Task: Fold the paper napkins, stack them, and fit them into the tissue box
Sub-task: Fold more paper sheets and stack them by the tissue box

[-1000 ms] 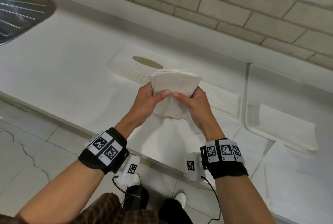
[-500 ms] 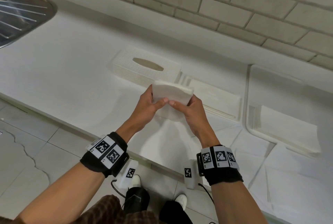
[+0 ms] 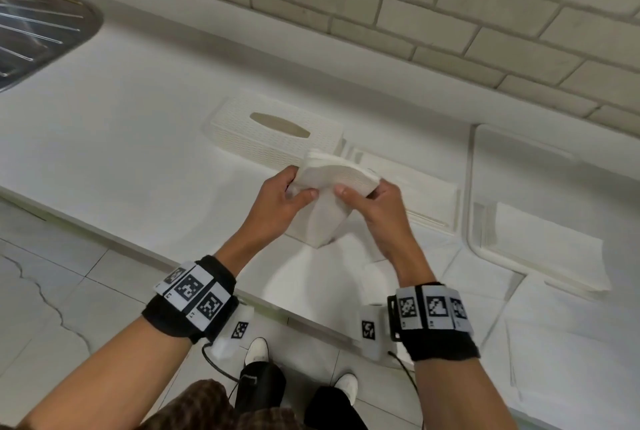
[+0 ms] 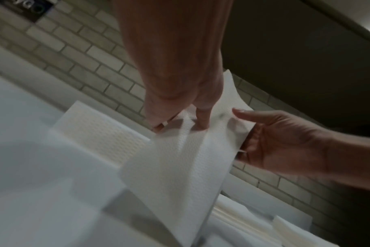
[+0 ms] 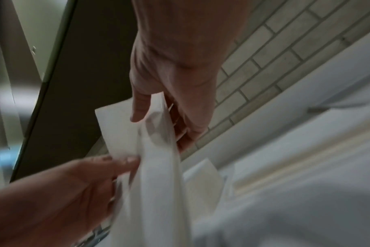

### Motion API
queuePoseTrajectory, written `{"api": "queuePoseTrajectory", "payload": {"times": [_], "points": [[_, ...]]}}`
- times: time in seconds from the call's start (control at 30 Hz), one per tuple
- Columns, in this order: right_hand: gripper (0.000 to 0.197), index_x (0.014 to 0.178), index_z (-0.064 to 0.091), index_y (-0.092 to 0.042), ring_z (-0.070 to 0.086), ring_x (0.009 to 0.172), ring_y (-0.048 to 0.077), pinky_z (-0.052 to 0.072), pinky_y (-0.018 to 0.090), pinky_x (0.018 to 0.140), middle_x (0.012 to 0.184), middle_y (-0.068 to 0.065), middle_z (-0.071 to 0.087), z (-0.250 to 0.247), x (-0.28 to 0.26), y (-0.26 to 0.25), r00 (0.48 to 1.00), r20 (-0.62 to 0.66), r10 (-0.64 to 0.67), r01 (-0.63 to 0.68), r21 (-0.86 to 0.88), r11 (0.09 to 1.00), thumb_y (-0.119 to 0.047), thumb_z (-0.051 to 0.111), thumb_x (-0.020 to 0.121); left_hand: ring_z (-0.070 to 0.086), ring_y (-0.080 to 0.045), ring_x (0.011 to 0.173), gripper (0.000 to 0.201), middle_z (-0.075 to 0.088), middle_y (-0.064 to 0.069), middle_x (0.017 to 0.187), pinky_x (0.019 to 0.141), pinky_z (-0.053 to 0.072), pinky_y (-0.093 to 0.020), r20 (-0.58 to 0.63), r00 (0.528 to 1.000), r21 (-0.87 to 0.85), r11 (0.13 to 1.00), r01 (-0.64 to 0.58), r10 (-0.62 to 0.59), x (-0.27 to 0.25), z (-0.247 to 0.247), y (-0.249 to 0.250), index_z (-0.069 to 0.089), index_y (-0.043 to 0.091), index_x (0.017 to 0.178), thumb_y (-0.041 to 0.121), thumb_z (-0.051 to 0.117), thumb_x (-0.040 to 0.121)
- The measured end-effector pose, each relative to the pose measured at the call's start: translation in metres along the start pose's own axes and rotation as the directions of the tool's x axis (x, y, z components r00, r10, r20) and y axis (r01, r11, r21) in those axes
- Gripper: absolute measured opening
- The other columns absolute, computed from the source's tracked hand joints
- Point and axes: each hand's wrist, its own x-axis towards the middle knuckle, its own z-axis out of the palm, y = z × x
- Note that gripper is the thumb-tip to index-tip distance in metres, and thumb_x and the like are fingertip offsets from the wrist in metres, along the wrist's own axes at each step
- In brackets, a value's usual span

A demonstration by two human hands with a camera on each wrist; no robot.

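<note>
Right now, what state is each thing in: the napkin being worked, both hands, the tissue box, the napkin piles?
Held napkin: off the counter, partly folded, lower corner hanging.
Left hand: pinching the napkin's left edge.
Right hand: pinching its right edge.
Tissue box: upright on the counter, lid on, nothing showing through the slot.
Folded stack: lying beside the box.
Tray: holding flat napkins.
</note>
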Motion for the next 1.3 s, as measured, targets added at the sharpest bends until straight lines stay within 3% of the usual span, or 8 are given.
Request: {"api": "queuePoseTrajectory", "payload": {"times": [0.1,0.2,0.27,0.43,0.57,0.8,1.03,1.3], "points": [[0.017,0.096,0.073,-0.014,0.066,0.077,0.006,0.052,0.019,0.069,0.088,-0.001,0.073,-0.016,0.004,-0.028,0.994,0.088,-0.071,0.080,-0.112,0.991,-0.008,0.075,0.081,0.061,-0.012,0.079,0.015,0.066,0.000,0.089,0.070,0.046,-0.023,0.090,0.996,0.156,0.987,-0.030,0.016,0.005,-0.006,0.011,0.064,0.011,0.100,0.011,0.068,0.086],[0.016,0.097,0.075,-0.012,0.067,0.075,0.013,0.052,0.028,0.070,0.087,0.003,0.074,-0.023,0.010,-0.032,0.968,0.235,0.088,0.011,-0.388,0.921,-0.014,0.075,0.081,0.062,-0.015,0.079,0.014,0.067,0.001,0.086,0.071,0.048,-0.027,0.184,0.983,0.242,0.969,-0.059,0.014,0.006,-0.003,0.022,0.067,0.017,0.095,0.013,0.072,0.082],[0.014,0.093,0.075,-0.011,0.069,0.077,0.016,0.051,0.032,0.074,0.087,0.001,0.075,-0.032,0.012,-0.026,0.972,0.190,0.140,-0.036,-0.466,0.884,-0.018,0.074,0.081,0.067,-0.016,0.081,0.017,0.072,-0.002,0.090,0.073,0.052,-0.028,0.212,0.977,0.212,0.977,-0.020,-0.026,0.009,-0.006,0.027,0.070,0.015,0.093,0.012,0.076,0.078],[0.028,0.106,0.072,-0.010,0.072,0.099,0.023,0.055,0.038,0.091,0.103,0.006,0.076,-0.064,0.005,-0.008,0.987,0.000,0.161,-0.161,-0.074,0.984,-0.017,0.076,0.080,0.071,-0.016,0.090,0.038,0.076,-0.002,0.099,0.073,0.054,-0.024,0.195,0.964,-0.089,0.975,0.202,-0.182,0.019,-0.048,0.016,0.074,0.016,0.100,0.016,0.084,0.063],[0.029,0.104,0.072,-0.011,0.073,0.096,0.022,0.056,0.032,0.082,0.100,0.005,0.077,-0.052,-0.002,0.019,0.979,-0.008,0.205,-0.205,-0.002,0.979,-0.014,0.078,0.076,0.069,-0.023,0.104,0.052,0.074,-0.005,0.111,0.086,0.054,-0.033,0.193,0.946,-0.334,0.889,0.314,-0.261,0.011,-0.036,-0.007,0.069,0.011,0.111,0.018,0.082,0.060],[0.027,0.105,0.071,-0.009,0.074,0.084,0.014,0.058,0.022,0.074,0.095,0.004,0.076,-0.034,-0.008,0.044,0.976,-0.079,0.203,-0.204,-0.005,0.979,-0.007,0.076,0.079,0.070,-0.004,0.079,0.018,0.075,0.012,0.082,0.069,0.050,-0.014,0.025,0.988,-0.150,0.977,0.151,-0.149,-0.003,-0.034,-0.025,0.069,0.017,0.097,0.005,0.070,0.084],[0.022,0.096,0.072,-0.020,0.072,0.093,0.030,0.055,0.046,0.090,0.096,0.008,0.076,-0.030,-0.006,0.067,0.959,-0.068,0.275,-0.275,0.015,0.961,-0.005,0.074,0.081,0.060,-0.015,0.083,0.022,0.065,0.003,0.089,0.074,0.048,-0.023,0.003,0.983,-0.072,0.980,0.185,-0.185,-0.003,-0.036,-0.042,0.065,0.026,0.093,0.005,0.065,0.088],[0.027,0.090,0.074,-0.027,0.067,0.097,0.029,0.050,0.051,0.098,0.099,0.008,0.072,-0.031,-0.008,0.069,0.968,-0.058,0.244,-0.245,-0.004,0.970,-0.002,0.073,0.081,0.057,-0.019,0.092,0.029,0.063,-0.002,0.101,0.076,0.048,-0.027,0.032,0.987,-0.102,0.982,0.161,-0.159,-0.002,-0.040,-0.051,0.063,0.024,0.100,-0.002,0.062,0.087]]}}
